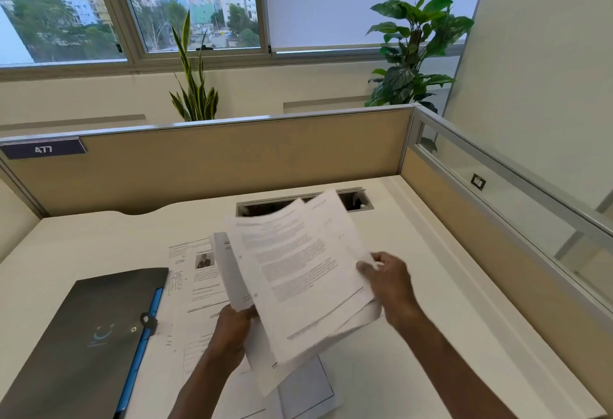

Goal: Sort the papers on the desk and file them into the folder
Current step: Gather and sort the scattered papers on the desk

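Both my hands hold a loose sheaf of printed white papers [298,269] lifted above the desk, fanned and tilted. My left hand [232,329] grips the sheaf's lower left edge. My right hand [388,279] pinches its right edge. More printed sheets [199,282] lie flat on the white desk [414,335] under and left of the sheaf, one bearing a small portrait photo. A dark grey folder [83,339] with a blue spine and a button clasp lies shut at the desk's left front.
A cable slot [355,201] is cut into the desk behind the papers. Beige partition panels [232,159] wall the back and right sides, with a "477" tag at the left. Potted plants stand behind the partition below the windows.
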Available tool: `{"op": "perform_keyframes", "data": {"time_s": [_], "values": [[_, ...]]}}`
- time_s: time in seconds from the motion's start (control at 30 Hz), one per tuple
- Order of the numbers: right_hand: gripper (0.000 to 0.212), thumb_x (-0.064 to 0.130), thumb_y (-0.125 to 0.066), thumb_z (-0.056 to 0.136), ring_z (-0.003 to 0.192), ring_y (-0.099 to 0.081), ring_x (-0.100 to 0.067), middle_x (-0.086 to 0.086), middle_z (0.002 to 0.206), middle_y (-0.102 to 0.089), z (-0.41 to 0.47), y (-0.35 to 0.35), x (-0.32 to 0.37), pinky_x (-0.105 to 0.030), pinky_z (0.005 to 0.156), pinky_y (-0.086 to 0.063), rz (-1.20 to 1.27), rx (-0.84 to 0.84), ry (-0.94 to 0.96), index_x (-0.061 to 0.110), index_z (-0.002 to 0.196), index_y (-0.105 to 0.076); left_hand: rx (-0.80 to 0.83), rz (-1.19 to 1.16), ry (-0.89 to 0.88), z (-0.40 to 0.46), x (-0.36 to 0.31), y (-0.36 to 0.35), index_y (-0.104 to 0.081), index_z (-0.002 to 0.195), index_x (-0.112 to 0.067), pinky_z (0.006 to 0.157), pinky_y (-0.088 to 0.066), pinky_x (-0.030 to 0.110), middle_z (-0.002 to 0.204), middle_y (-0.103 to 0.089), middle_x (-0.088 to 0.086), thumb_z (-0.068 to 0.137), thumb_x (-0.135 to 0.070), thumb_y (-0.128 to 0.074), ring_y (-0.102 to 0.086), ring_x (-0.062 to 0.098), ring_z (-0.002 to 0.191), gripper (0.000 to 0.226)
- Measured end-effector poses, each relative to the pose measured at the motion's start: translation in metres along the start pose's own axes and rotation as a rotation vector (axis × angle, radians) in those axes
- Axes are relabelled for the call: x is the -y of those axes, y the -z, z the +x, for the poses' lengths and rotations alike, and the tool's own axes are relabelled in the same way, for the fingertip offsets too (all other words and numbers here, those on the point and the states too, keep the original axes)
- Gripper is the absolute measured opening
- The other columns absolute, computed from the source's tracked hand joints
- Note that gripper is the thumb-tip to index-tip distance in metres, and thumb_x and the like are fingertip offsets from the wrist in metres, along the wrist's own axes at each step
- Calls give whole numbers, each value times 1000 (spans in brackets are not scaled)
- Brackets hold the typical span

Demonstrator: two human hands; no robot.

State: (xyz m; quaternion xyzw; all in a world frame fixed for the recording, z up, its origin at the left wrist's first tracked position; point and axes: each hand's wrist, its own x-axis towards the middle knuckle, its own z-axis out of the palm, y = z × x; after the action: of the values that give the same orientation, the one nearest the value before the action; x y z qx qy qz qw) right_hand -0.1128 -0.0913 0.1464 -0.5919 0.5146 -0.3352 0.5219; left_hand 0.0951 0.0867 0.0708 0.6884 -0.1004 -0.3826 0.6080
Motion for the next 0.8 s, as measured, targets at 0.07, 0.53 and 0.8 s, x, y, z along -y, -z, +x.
{"op": "perform_keyframes", "data": {"time_s": [0.07,0.53,0.8], "values": [[13,15,-72,80,88,-68,-25,-5,95,-73,-4,-5,-20,-40,84,-55,-160,76,-27,14,92,-68,50,25,1,-1,-3,1,-71,99,-10,64,-59,40,87,-78,8,90,-9,-65,-73,32,84,10],[34,9,-81,72,93,-72,-21,-6,106,-74,2,-26,-28,-39,86,-58,60,422,-118,13,104,-69,307,-191,-13,-13,-26,-11,-71,114,-34,67,-61,43,111,-75,6,87,-73,-31,-72,33,99,62],[25,18,-79,76,79,-68,0,16,87,-73,7,-38,-7,-11,59,-51,51,266,231,35,90,-66,111,7,-388,-5,-45,-5,-72,110,-30,73,-61,32,109,-76,-5,69,-30,-85,-73,15,97,42]]}}
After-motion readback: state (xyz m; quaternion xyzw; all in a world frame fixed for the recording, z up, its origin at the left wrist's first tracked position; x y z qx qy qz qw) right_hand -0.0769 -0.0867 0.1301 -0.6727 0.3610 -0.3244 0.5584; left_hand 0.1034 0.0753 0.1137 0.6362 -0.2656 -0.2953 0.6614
